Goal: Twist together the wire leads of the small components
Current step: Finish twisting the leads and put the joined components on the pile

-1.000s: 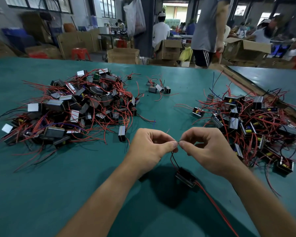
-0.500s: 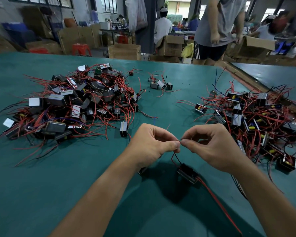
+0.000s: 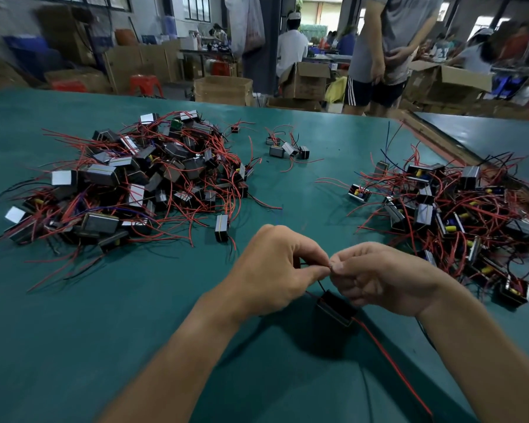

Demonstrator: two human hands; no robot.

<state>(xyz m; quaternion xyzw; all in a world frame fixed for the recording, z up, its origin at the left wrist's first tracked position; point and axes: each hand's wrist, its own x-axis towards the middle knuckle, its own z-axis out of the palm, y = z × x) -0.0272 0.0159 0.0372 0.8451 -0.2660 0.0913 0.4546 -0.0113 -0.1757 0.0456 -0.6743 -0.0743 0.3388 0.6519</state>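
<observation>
Moved: hands closer, fingertips now touching. Fingers of left hand [image 3: 269,270] and right hand [image 3: 376,279] curled, pinching wire leads [image 3: 320,284] just above component [image 3: 336,306]. Twist seemingly under way. Left pile [image 3: 129,184], right pile [image 3: 446,209]: finished share unclear.

Black leads [image 3: 320,284] vanish between the pinching fingertips [image 3: 315,272], twist unreadable; red lead [image 3: 391,364] runs off frame at five o'clock; pile [image 3: 458,215] clipped at three o'clock.
</observation>
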